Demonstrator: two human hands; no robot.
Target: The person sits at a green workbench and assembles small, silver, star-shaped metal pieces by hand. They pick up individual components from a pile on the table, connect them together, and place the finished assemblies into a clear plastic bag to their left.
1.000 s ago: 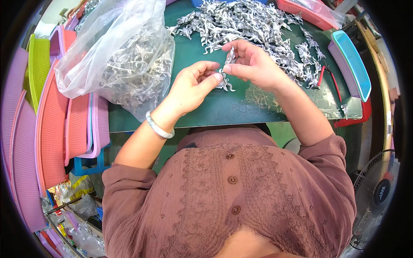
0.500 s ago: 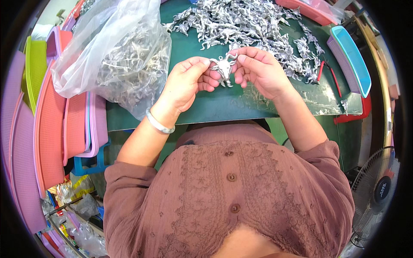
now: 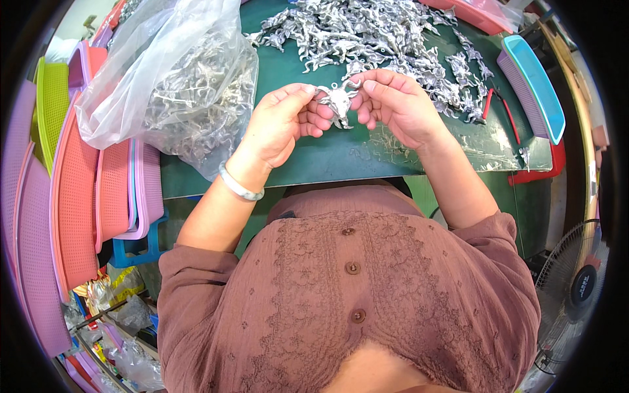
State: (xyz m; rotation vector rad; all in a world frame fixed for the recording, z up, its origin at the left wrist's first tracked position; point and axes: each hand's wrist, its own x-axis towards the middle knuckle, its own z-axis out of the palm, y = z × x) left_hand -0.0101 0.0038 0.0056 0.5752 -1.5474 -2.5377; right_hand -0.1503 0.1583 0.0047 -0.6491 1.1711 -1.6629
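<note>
A silver metal bull-head pendant (image 3: 338, 102) with curved horns and a small loop on top is held up between my two hands, over the near part of the green table (image 3: 308, 160). My left hand (image 3: 283, 121) pinches the horn on its side between thumb and fingers. On the other horn, my right hand (image 3: 395, 108) has a similar pinch. Just beyond my hands lies a heap of silver metal castings (image 3: 367, 36), apparently of the same kind. A clear plastic bag (image 3: 196, 98) filled with more castings rests left of my left hand.
Red-handled pliers (image 3: 504, 114) lie right of the heap. Beyond them stands a blue and purple plastic basket (image 3: 534, 88). Stacked pink, purple and green baskets (image 3: 78, 216) crowd the left side. A fan (image 3: 576, 288) stands at the lower right.
The pendant has shifted very slightly to the left with both hands still pinching its horns. Otherwise little differs.
</note>
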